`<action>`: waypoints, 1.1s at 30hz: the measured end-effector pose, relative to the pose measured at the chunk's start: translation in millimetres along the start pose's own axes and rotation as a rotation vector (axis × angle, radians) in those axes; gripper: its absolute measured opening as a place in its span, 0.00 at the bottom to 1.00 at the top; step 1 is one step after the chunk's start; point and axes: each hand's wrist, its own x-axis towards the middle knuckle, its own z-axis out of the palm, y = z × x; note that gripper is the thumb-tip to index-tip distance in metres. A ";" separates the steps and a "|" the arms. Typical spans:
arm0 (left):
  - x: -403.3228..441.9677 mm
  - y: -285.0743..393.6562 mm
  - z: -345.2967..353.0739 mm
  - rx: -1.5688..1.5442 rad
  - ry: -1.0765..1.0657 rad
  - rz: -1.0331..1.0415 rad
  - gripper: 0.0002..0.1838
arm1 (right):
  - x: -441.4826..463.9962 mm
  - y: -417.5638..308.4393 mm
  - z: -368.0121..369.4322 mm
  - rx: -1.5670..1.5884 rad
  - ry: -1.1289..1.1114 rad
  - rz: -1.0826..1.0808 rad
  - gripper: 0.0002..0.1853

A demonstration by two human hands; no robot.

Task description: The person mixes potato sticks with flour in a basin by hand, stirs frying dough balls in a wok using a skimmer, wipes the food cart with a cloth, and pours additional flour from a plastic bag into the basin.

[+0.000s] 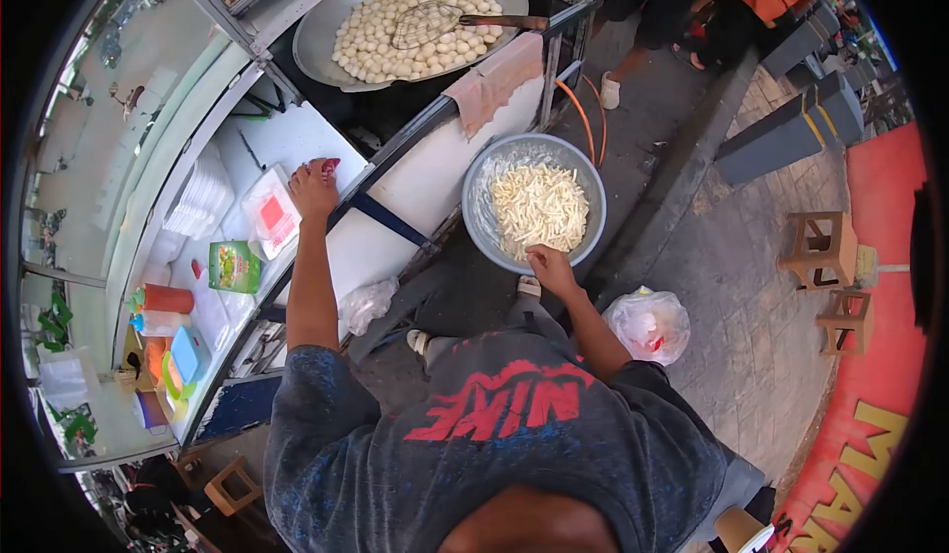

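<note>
My left hand (314, 189) reaches over the white cart counter, its fingers closed on a small red packet (330, 167) near the counter's edge. Beside that hand lies a clear plastic pack with a red label (270, 209). In front of my body stands a grey basin (473, 209) holding a heap of pale, floury strips (542, 205). At the basin's near rim is my right hand (551, 268), with its fingers curled over the edge. The fingertips are partly hidden, and I cannot tell whether they also touch the strips.
A wide wok (314, 49) of pale round balls holds a wire skimmer (427, 25). White foam boxes (201, 195), a green packet (234, 266) and bottles (164, 298) stand on the counter. A plastic bag (647, 326) lies right of me; stools (822, 249) stand farther right.
</note>
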 end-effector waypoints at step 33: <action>-373.7 243.9 74.1 -0.439 -0.446 -0.766 0.08 | 562.1 -148.6 -218.5 -1.077 -0.449 -0.506 0.15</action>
